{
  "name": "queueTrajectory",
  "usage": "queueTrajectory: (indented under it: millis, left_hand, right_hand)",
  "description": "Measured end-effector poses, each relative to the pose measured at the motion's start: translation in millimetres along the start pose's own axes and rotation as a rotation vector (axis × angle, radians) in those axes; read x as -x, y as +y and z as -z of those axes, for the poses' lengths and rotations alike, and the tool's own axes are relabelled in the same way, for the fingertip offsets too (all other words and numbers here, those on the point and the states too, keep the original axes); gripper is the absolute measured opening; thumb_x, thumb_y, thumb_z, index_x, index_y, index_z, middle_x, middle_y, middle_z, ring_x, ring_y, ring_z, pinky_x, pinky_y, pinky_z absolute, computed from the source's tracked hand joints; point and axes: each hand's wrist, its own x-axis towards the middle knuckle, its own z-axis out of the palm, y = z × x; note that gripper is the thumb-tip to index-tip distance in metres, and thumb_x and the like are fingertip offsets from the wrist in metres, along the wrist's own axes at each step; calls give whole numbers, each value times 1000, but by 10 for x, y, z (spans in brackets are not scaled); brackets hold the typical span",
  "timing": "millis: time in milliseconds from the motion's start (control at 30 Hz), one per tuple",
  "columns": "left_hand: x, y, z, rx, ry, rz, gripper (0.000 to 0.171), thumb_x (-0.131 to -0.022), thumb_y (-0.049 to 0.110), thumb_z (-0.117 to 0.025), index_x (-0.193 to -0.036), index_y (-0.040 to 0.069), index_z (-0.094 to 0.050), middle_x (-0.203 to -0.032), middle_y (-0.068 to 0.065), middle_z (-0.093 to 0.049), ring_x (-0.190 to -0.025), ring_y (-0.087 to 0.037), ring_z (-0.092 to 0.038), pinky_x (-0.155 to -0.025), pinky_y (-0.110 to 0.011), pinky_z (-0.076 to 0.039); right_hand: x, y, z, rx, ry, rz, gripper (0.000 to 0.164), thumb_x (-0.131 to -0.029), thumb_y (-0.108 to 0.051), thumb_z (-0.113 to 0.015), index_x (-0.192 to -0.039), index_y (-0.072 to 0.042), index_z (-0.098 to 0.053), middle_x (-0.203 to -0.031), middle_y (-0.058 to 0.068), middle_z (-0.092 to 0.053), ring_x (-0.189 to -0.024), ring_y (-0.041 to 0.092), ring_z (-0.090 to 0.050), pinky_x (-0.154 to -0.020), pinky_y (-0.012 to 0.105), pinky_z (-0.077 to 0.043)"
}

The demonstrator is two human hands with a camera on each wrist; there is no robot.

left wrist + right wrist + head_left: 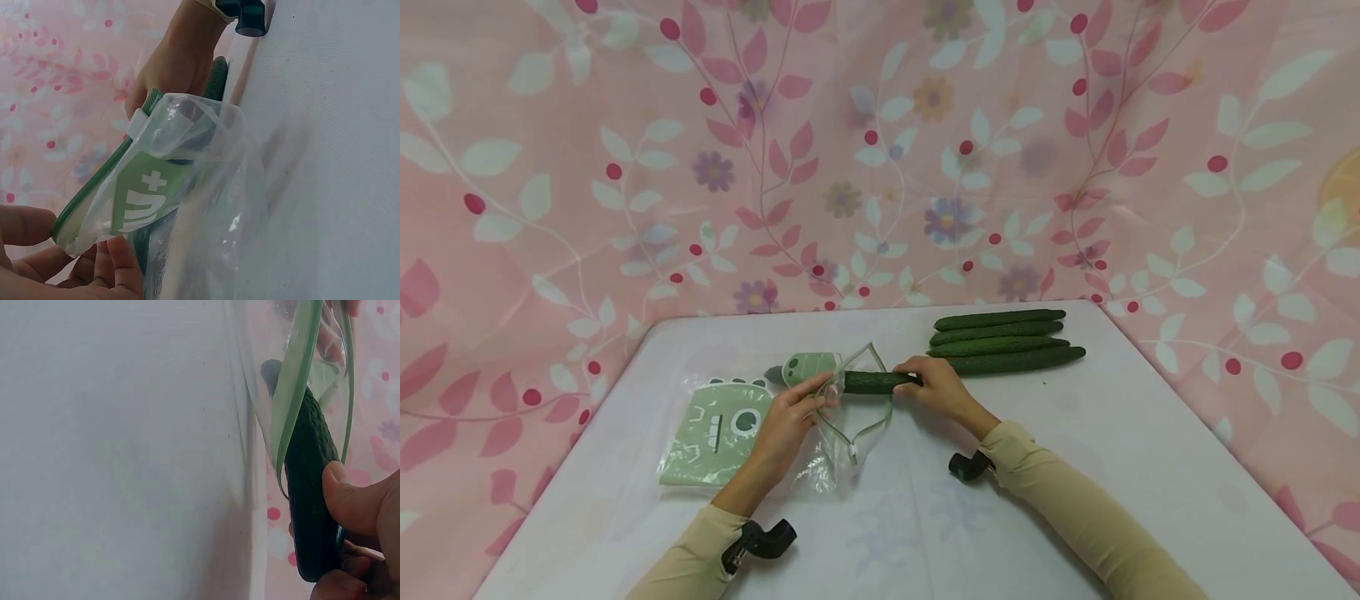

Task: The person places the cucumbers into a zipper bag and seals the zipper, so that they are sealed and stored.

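Note:
In the head view my left hand (pixel 782 429) pinches the edge of a clear plastic zip bag (pixel 811 367) with green cartoon prints. Its green-edged mouth stands spread toward the right. My right hand (pixel 943 390) grips the near end of a dark green cucumber (pixel 872 382), thumb on one side and fingers on the other. The cucumber runs through the mouth into the bag, and its far end shows through the plastic in the right wrist view, beyond the green zip strip (pixel 297 394). Close up, the left fingers (pixel 119 256) hold the rim, and the bag partly hides the right hand.
Several cucumbers (pixel 1007 345) lie side by side at the back right of the white table (pixel 1037 500). A larger green one-eyed print (pixel 722 433) on clear plastic lies flat at left. Pink floral cloth (pixel 880 167) hangs behind the table.

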Motion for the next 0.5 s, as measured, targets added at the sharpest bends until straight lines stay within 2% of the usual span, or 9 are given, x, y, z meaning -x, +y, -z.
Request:
queueTrajectory:
  millis: [367, 500]
  left_hand:
    - [-4, 5, -14, -16, -7, 20, 45, -105, 2, -54, -149, -5, -51, -138, -23, -56, -104, -19, -64, -81, -26, -47]
    - [-2, -3, -4, -11, -8, 26, 45, -106, 3, -53, -150, -6, -50, -139, -23, -54, -105, -21, -63, -81, -26, -48]
  right_hand:
    - [-96, -120, -87, 48, 8, -18, 35, -92, -17, -81, -120, 3, -76, -110, 12, -74, -70, 13, -53, -71, 35, -48]
    - [-114, -151, -119, 67, 25, -14, 35, -91, -17, -82, -119, 2, -76, -107, 11, -74, -74, 18, -59, -75, 40, -51]
